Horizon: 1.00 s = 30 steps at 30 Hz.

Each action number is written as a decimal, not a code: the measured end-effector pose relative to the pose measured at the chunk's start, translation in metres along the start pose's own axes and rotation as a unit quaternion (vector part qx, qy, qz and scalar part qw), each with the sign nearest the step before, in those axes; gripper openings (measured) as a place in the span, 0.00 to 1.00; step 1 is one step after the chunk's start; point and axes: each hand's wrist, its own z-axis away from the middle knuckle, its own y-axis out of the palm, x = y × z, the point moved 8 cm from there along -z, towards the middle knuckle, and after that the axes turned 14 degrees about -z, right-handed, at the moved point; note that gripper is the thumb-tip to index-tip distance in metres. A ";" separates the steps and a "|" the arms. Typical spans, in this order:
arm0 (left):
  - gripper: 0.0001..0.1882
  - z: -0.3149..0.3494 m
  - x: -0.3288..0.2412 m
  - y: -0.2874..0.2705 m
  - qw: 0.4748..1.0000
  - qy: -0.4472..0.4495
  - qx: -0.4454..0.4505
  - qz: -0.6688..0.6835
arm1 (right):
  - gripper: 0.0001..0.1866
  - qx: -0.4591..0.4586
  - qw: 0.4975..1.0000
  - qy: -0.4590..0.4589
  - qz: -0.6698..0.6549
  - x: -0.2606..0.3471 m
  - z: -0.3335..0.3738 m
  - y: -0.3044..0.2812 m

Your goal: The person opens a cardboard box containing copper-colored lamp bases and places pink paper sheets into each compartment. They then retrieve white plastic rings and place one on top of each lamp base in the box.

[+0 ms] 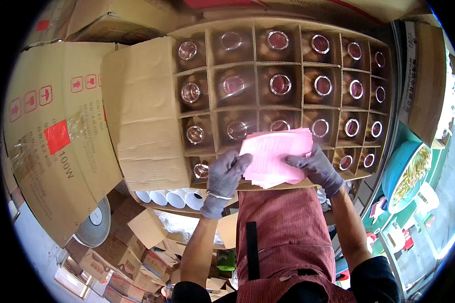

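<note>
My left hand (224, 177) and my right hand (318, 169), both in grey gloves, grip a loose stack of pink paper sheets (277, 157) from its two sides. The sheets are slightly fanned, with faint print on them. They are held over the near edge of an open cardboard carton (144, 116) split by cardboard dividers into square cells. In the cells stand several glass vessels (280, 84), seen from above by their round rims, many with a pinkish tint inside. Hands and sheets hide some of the near cells.
A large closed carton (60, 136) with a red sticker stands at the left, above a round fan (94, 222). White cylinders (175, 198) lie below the open carton. At the right are a blue tub (400, 169) with gold-coloured pieces and a tall brown carton (425, 83).
</note>
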 end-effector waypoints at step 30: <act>0.21 0.095 0.062 0.010 0.946 0.076 -0.283 -0.138 | 0.13 -0.140 0.990 0.024 -0.013 -0.047 0.049 -0.043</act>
